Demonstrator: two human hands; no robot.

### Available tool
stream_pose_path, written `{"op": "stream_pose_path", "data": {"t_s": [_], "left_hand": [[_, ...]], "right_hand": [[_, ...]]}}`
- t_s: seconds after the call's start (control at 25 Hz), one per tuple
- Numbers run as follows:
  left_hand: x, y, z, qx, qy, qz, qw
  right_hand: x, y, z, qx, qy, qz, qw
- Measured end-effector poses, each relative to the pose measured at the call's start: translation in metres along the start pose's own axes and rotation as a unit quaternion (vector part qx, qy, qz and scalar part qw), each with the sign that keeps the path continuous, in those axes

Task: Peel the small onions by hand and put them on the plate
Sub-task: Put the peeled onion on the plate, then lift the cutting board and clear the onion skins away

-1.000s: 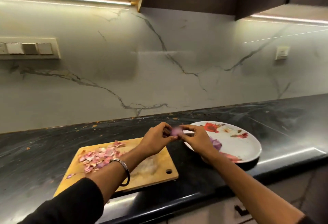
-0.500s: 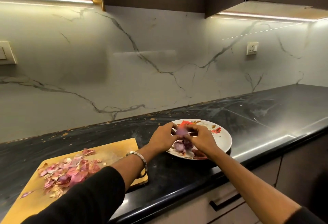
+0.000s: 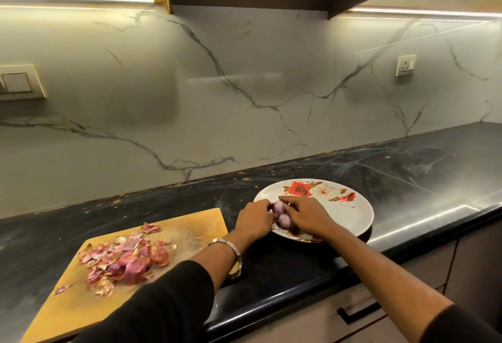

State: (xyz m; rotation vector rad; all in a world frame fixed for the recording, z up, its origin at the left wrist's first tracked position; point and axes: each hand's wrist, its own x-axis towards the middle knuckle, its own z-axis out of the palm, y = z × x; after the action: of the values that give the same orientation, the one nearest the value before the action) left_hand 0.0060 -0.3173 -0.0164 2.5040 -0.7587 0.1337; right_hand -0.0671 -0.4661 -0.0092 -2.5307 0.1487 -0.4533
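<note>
Item one, round white plate with red rose print [image 3: 345,215]: I see it on the black stone countertop [image 3: 407,174], right of the rectangular wooden cutting board [image 3: 195,223]. Item two, small peeled purple onion [image 3: 277,207]: I find it over the plate's left part, pinched between both hands. Left hand [image 3: 254,220]: fingers curled onto the onion's left side; silver bangle [image 3: 231,250] on the wrist. Right hand [image 3: 307,216]: fingers bent over the onion from the right. Item three, second peeled purple onion [image 3: 285,220]: lies on the plate just below the first. Item four, heap of pink-brown onion skins [image 3: 127,259]: on the board.
</note>
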Motion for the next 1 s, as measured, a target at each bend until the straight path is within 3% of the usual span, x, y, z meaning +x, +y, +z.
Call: {"op": "stream_pose_path", "data": {"t_s": [0.2,0.4,0.52,0.84,1.0], "left_hand": [[-0.009,0.001,-0.013,0.014,0.0,0.02,1.0],[-0.04,-0.018,-0.044,-0.041,0.026,0.035,0.998],[-0.073,-0.042,-0.069,-0.063,0.05,0.034,0.996],[-0.197,-0.126,-0.141,0.038,0.122,0.053,0.99],[-0.244,-0.172,-0.147,0.123,0.079,-0.013,0.989]], "right_hand": [[-0.003,-0.005,0.002,-0.043,0.03,0.006,0.999],[-0.011,-0.047,0.002,0.005,0.061,-0.059,0.996],[-0.022,-0.088,0.015,0.014,0.021,-0.112,0.993],[-0.068,-0.188,0.09,0.033,-0.067,-0.205,0.976],[-0.085,-0.209,0.135,-0.018,-0.095,-0.205,0.974]]}}
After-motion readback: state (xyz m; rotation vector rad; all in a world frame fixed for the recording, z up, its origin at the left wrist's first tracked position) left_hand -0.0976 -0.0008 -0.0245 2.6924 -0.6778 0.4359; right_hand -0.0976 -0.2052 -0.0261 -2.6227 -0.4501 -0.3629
